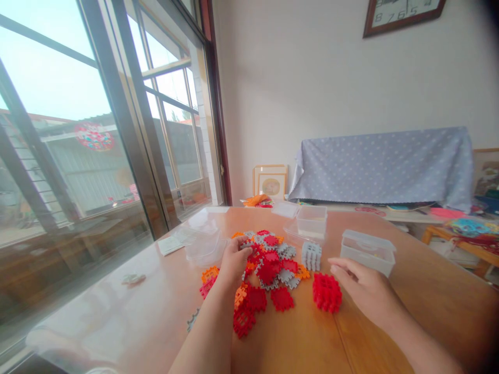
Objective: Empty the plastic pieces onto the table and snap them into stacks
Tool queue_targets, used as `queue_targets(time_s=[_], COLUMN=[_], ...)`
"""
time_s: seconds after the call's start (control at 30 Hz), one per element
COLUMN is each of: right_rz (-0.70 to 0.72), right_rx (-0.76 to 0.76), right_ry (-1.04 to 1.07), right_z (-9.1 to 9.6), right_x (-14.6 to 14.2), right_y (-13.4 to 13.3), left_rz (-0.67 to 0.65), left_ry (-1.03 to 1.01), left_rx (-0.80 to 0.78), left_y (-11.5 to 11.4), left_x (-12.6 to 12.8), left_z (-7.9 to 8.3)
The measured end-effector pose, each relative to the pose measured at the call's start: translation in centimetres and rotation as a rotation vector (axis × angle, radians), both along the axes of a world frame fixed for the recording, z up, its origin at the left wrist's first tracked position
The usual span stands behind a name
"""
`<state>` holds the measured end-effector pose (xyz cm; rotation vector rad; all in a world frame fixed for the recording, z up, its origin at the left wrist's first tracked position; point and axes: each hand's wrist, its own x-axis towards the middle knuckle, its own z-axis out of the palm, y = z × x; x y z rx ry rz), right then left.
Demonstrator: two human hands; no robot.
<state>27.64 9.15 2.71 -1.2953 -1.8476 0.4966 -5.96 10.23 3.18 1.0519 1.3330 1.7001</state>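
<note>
A loose pile of flat interlocking plastic tiles (268, 268) in red, orange and grey lies in the middle of the table. My left hand (234, 257) reaches to the pile's far left side, its thumb and fingers bent together at a grey tile (247, 243); the fingertips are partly hidden. On the right, my right hand (358, 278) hovers with fingers stretched and nothing in them. Just left of it stands a stack of red tiles (327, 293), and behind that a smaller stack of grey tiles (311, 256).
Clear plastic boxes stand at the right (368, 252) and the back (312, 222) of the wooden table (296, 337). A clear container (205, 253) and paper (170, 245) lie left of the pile. Farther left is a small packet (133, 279), near the window.
</note>
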Motion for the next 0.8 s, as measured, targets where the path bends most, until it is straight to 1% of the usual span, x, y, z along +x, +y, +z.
queue_targets(time_s=[0.13,0.2,0.4,0.57,0.67,0.73,0.8], right_rz=[0.012,0.014,0.011,0.007,0.009,0.015,0.033], right_rx=[-0.036,-0.048,-0.064,-0.035,-0.011,0.006,0.018], right_ry=[0.007,0.01,-0.002,0.003,0.013,0.029,0.052], right_z=[-0.2,-0.3,-0.6,-0.4,-0.1,0.1,0.3], right_x=[0.1,0.2,0.3,0.2,0.0,-0.3,-0.6], right_y=[0.1,0.2,0.5,0.3,-0.1,-0.4,-0.8], left_rz=[-0.034,-0.042,0.025,0.052,-0.021,-0.117,-0.225], left_ry=[-0.192,-0.244,-0.263,-0.255,-0.316,-0.383,-0.427], left_rx=[-0.042,-0.056,-0.029,0.007,0.069,0.085,0.051], left_y=[0.0,0.0,-0.1,-0.6,-1.0,-1.4,-2.1], left_x=[0.1,0.1,0.0,0.2,1.0,1.9,3.2], left_z=[0.1,0.2,0.4,1.2,1.8,2.3,2.6])
